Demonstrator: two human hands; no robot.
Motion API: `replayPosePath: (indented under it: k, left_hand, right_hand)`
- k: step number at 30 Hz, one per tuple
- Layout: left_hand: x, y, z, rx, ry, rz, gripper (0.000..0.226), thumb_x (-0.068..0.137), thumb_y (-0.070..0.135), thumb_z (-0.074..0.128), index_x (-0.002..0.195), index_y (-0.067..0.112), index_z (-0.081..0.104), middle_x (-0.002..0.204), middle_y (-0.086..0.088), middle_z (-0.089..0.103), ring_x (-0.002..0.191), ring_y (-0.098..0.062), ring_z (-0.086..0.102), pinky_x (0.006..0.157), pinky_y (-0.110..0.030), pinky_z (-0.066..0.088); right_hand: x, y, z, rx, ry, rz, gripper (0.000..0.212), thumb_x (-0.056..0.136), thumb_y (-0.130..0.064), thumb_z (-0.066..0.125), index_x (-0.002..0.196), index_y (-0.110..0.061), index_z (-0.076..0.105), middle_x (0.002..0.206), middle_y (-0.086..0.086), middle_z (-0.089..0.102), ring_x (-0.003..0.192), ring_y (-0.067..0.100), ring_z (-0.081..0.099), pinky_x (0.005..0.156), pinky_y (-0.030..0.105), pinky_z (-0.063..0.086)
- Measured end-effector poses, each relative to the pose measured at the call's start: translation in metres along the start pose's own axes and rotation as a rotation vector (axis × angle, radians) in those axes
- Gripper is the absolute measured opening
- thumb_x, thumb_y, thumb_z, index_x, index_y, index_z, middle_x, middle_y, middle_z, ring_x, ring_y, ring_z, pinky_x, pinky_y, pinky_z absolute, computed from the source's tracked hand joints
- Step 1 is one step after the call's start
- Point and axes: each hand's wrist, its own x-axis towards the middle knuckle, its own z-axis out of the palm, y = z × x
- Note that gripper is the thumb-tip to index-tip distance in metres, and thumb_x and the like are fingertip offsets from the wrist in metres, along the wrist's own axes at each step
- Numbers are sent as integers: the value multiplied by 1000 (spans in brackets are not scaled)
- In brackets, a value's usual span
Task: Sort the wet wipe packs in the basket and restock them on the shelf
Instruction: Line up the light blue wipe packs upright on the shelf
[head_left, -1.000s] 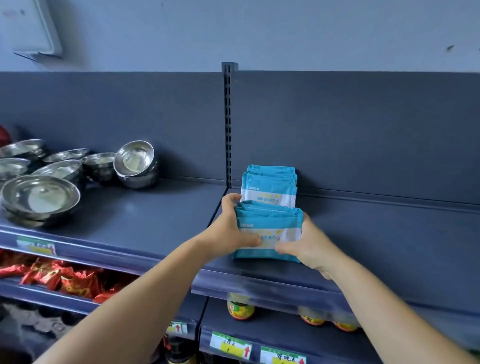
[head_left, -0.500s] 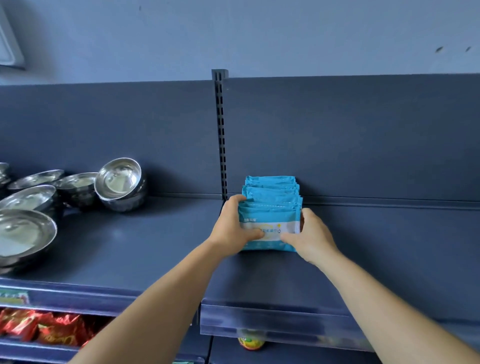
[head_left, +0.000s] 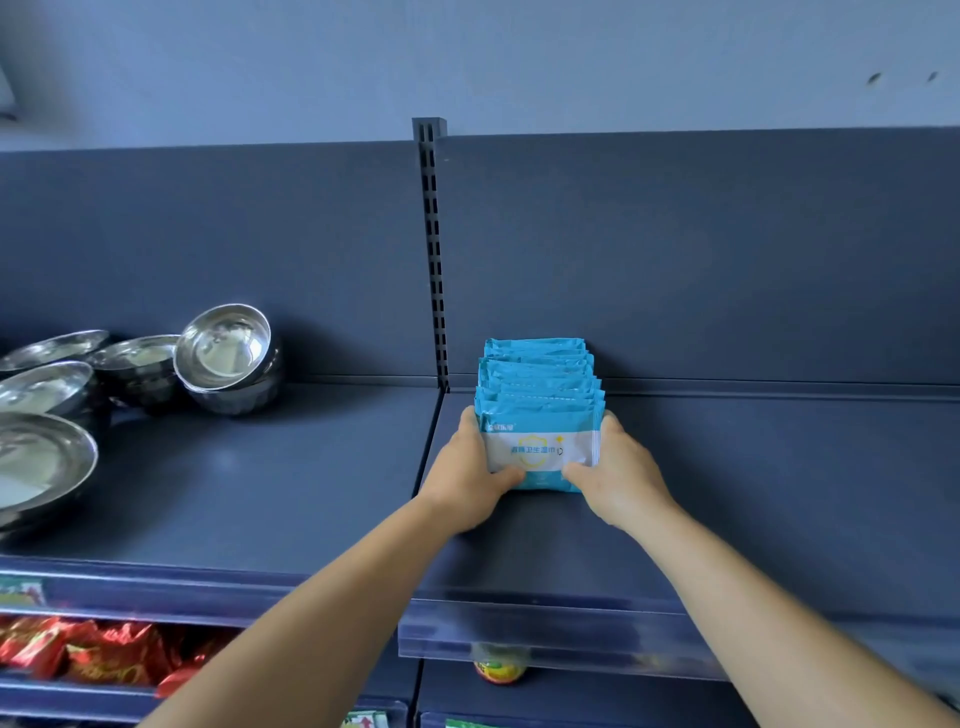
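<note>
Wet wipe packs (head_left: 540, 415) stand upright in a row on dark shelf (head_left: 753, 467) by upright post, L hand (head_left: 470, 480) & R hand (head_left: 621, 475) gripping front pack's sides.

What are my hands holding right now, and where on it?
Both grip the front wet wipe packs: left hand at the left edge, right hand at the right edge, thumbs across the lower front.

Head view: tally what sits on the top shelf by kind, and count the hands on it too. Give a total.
Rows of wet wipe packs: 1 (single packs too tightly pressed to count)
Steel bowls or bowl stacks that show: 5
Hands gripping the row: 2, left hand and right hand
Total: 8
</note>
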Motion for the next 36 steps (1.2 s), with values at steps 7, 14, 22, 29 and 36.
replayPosePath:
  k: [7,14,22,29,36]
  left_hand:
    - [-4,-3,-3,57,6,20,54,78,25,75,116,19,37,115,6,58,96,-13,57,74,-23,43]
    - [-13,0,-3,183,25,-57,58,78,29,77,111,14,32,115,-2,54,96,-19,56,75,-33,48]
    - [-46,12,-16,706,-27,-49,58,88,50,59,120,7,36,122,-10,51,113,-27,51,90,-33,41]
    - [-82,30,-9,877,-65,139,49,96,52,41,121,10,43,123,-7,53,117,-24,48,97,-33,37]
    - [-121,72,40,761,-154,354,49,98,49,36,130,12,42,136,-6,48,128,-23,41,105,-32,30]
  right_hand:
    - [-1,0,0,-35,-29,22,38,88,-20,59,120,-14,40,114,2,57,86,20,54,52,25,37]
    - [-10,-3,-4,-116,-63,42,44,85,-20,66,118,-15,38,119,1,54,89,20,55,62,29,43]
    - [-38,-2,-13,-403,-138,10,53,89,-41,59,128,-13,38,137,3,44,123,24,44,86,33,42]
    - [-84,4,-38,-503,-116,-53,66,97,-46,42,149,-12,21,156,1,24,143,21,21,114,34,24]
    - [-139,48,-73,-482,-35,-26,69,98,-49,39,153,-14,14,159,0,16,146,18,15,116,31,17]
